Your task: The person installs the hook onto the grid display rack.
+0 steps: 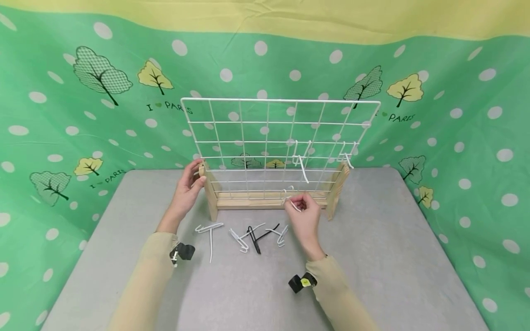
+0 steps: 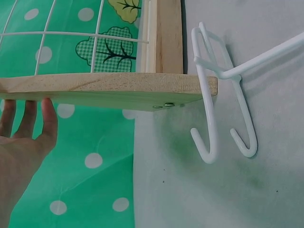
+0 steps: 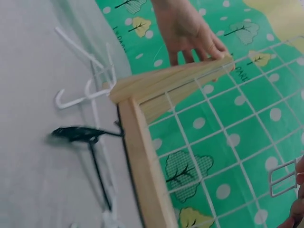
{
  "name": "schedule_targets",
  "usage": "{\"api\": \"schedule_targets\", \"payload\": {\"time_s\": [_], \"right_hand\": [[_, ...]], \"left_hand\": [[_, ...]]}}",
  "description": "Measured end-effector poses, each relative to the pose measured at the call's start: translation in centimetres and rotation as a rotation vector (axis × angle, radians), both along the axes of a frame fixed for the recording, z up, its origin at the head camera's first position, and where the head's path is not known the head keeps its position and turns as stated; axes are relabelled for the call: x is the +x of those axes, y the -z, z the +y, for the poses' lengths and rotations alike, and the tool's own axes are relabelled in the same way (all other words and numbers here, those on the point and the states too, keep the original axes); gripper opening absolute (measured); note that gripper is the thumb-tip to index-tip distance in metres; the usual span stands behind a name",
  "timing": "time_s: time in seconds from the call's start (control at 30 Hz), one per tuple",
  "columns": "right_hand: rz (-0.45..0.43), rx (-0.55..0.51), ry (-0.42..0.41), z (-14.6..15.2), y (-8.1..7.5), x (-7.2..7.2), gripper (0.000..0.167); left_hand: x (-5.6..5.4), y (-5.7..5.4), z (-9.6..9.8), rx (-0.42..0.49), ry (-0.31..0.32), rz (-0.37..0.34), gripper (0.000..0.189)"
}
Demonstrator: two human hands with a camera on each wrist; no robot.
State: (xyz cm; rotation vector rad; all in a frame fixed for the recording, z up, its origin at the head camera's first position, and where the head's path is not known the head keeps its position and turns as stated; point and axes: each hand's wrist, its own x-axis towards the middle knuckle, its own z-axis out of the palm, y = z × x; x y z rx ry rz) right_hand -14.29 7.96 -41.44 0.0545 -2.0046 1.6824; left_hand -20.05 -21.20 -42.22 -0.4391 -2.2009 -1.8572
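Note:
A white wire grid panel [image 1: 281, 133] stands upright in a wooden stand [image 1: 212, 197]. My left hand [image 1: 187, 192] grips the top of the stand's left side board, seen also in the left wrist view, where its fingertips touch the board [image 2: 109, 85]. Low in front of the grid, my right hand [image 1: 305, 216] pinches a white metal hook [image 3: 283, 179] with its bent ends up against the wires. Two more white hooks, a long one [image 1: 304, 170] and one by the right post [image 1: 349, 161], hang on the grid.
On the grey table [image 1: 248, 294] before the stand lie several loose hooks: a white one [image 1: 210, 239] at left, another white one [image 1: 239, 240], a black one [image 1: 254, 240] and a white one [image 1: 281, 236]. Green dotted cloth [image 1: 225, 76] hangs behind and at both sides.

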Motion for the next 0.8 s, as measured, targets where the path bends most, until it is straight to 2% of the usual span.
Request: {"api": "schedule_targets", "payload": {"time_s": [0.23, 0.63, 0.8], "right_hand": [[0.013, 0.016, 0.006, -1.2, -1.6, -0.4, 0.008], [0.013, 0.022, -0.035, -2.2, -3.3, -0.8, 0.007], [0.031, 0.060, -0.010, -2.1, -1.6, -2.7, 0.007]], "left_hand": [[0.0, 0.0, 0.1, 0.016, 0.001, 0.013, 0.045], [-0.1, 0.0, 0.1, 0.014, 0.006, 0.023, 0.045], [0.0, -0.1, 0.1, 0.010, 0.007, 0.027, 0.045]]}}
